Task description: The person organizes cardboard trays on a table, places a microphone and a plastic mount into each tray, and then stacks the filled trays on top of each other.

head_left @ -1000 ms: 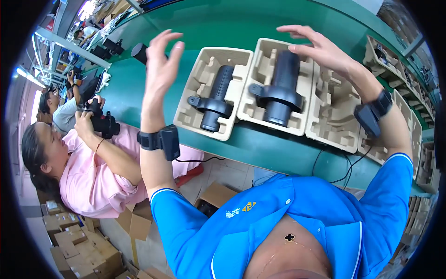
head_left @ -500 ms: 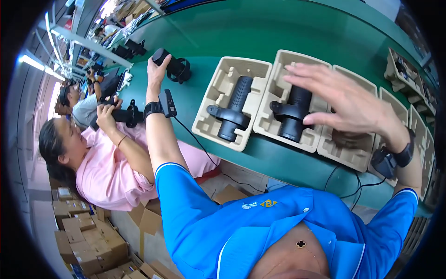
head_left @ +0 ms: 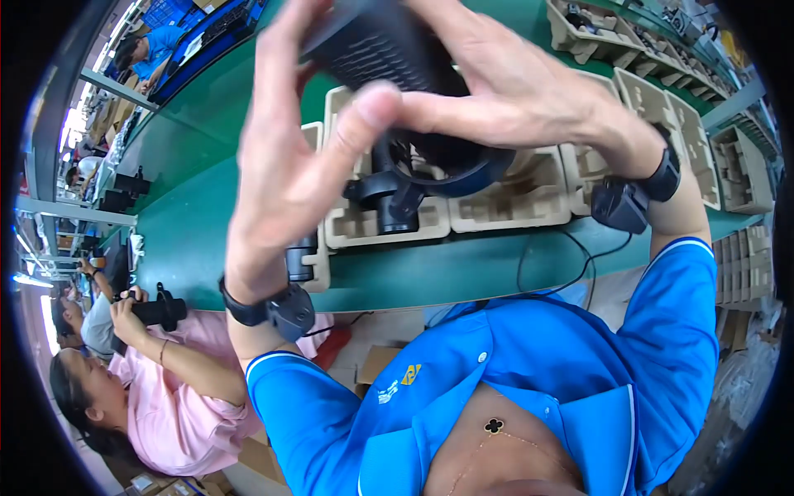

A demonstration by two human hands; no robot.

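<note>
A black cylindrical device (head_left: 376,54) with a perforated grille is held up close to me over the trays, its wide ring (head_left: 451,183) hanging below. My left hand (head_left: 289,169) grips it from the left, thumb across the near side. From the right, my right hand (head_left: 529,91) is wrapped round it too, its thumb meeting the left one. The device's upper end leaves the picture. Beneath lie moulded pulp trays; a similar black device (head_left: 397,217) shows partly in one tray (head_left: 430,227), another (head_left: 299,263) in the tray to its left.
More beige trays (head_left: 703,178) line the green bench (head_left: 405,277) to the right. At lower left a co-worker in pink (head_left: 186,405) holds a black cylinder (head_left: 161,310). Cables (head_left: 583,264) hang near the bench's front edge. Trays with parts (head_left: 595,33) stand at the back.
My left hand has brought a black cylinder from the far left in close to me. My right hand, earlier open above a tray, now grips the cylinder too. The view has shifted.
</note>
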